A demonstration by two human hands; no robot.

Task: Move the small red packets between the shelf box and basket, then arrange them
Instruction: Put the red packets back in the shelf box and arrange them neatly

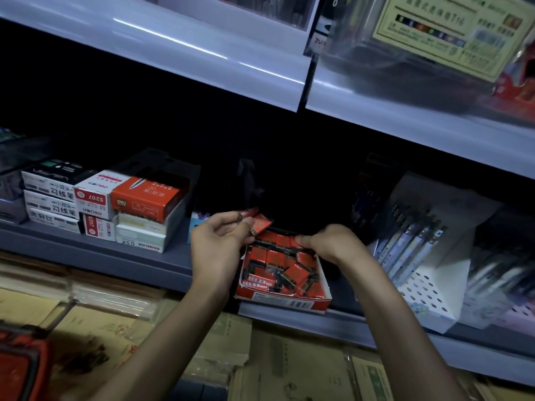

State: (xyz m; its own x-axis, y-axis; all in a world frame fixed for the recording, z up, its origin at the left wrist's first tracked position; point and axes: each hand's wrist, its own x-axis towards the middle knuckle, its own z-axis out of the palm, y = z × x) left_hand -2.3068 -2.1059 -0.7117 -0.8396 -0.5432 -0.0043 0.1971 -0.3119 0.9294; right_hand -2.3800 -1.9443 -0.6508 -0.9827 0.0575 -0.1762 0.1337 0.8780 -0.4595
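Box (pixel 289 303) at shelf (pixel 139 253) front edge, full of loose red packets (pixel 289 269). Left grip (pixel 220 238) pinches two above it. Right grip (pixel 330 241) curled at box rear; hold unclear.

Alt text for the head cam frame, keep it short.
A person's left hand holds a few red packets above an open shelf box full of them, while the right hand touches packets at the box's back. Stationery boxes are stacked to the left, pens stand to the right, and a basket is at lower left.
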